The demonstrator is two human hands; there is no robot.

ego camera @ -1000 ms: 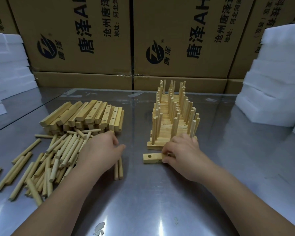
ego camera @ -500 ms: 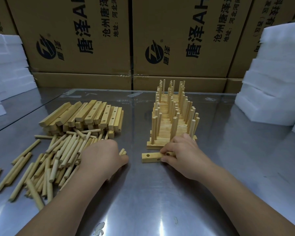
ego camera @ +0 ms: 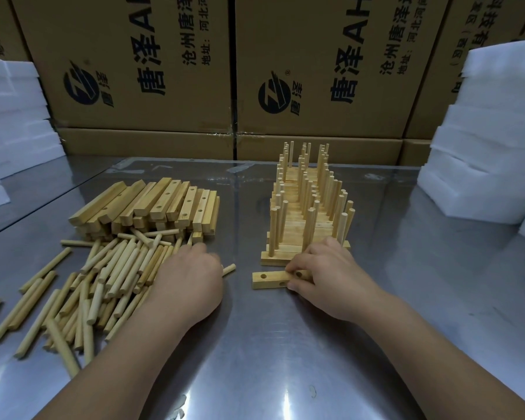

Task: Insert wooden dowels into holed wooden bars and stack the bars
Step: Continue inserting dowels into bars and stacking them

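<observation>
A single holed wooden bar [ego camera: 269, 279] lies flat on the steel table just in front of the stack of finished bars [ego camera: 308, 213], whose dowels stand upright. My right hand [ego camera: 331, 278] pinches the bar's right end and hides it. My left hand [ego camera: 191, 281] is curled at the right edge of the loose dowel pile [ego camera: 103, 277] and grips dowels; one dowel end [ego camera: 229, 269] sticks out to the right of its fingers. How many dowels it holds is hidden.
A heap of empty holed bars [ego camera: 152, 204] lies behind the dowel pile. White foam blocks stack at the left [ego camera: 9, 122] and the right [ego camera: 491, 153]. Printed cardboard boxes [ego camera: 164, 71] wall off the back of the steel table [ego camera: 285, 344].
My left hand has gathered the two dowels that lay beside it and shifted right toward the bar. My right hand has stayed on the bar, which has barely moved.
</observation>
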